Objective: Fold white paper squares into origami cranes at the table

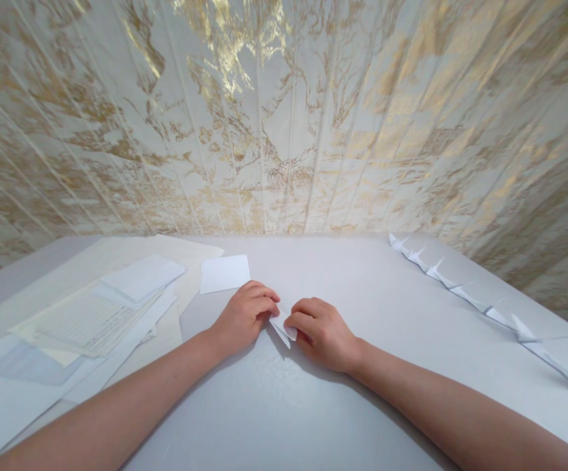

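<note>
A small piece of folded white paper is held just above the middle of the white table. My left hand pinches its left side between closed fingers. On the other side, my right hand has its fingers curled round the right edge of the same paper. A pointed flap of it sticks out toward me between the two hands, and the rest is hidden by my fingers. Just beyond my left hand lies a flat white rectangle of paper.
Loose sheets, some with writing, and a stack of white paper spread over the table's left side. Along the right edge stands a row of several folded white paper figures with pointed tips. Behind the table rises a gold-patterned covering.
</note>
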Tool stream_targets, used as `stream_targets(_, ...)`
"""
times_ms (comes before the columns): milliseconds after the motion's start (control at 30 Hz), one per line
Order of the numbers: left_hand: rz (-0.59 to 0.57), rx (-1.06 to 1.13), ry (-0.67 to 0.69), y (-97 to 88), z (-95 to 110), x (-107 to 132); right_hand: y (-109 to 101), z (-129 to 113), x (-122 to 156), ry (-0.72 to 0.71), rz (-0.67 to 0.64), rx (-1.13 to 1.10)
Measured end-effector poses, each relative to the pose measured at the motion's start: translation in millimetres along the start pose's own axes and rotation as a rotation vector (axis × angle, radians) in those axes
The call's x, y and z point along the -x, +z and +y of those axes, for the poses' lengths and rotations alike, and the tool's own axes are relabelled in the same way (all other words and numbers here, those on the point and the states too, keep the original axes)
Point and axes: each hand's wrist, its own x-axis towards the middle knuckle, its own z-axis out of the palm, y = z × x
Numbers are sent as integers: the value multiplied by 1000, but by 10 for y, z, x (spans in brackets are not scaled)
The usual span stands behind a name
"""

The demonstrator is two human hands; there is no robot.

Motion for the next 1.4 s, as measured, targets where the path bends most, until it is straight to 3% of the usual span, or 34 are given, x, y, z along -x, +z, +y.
stream_targets(167,-38,-76,55,20,19,17,-17,-12,-8,70,16,-134)
stream_targets(333,75,-99,163,19,-19,21,-36,-13,-5,37,40,-336)
stream_targets(433,98,-138,268,6,-4,28,-27,-29,-25,133,50,-416)
stream_targets(567,134,-119,287,25,74,45,2,-73,-60,299,33,-515)
stream_targets(767,225,-17,29,77,199,75,17,-140,-65,384,84,-586)
stream_targets(900,80,133,-204,48,269,54,29,-134,-67,401,147,-564)
stream_targets(1067,-49,524,-460,12,309,23,62,-82,-55,380,220,-502)
stream_targets(1400,-54,786,-627,39,299,-5,85,-32,-32,329,281,-469)
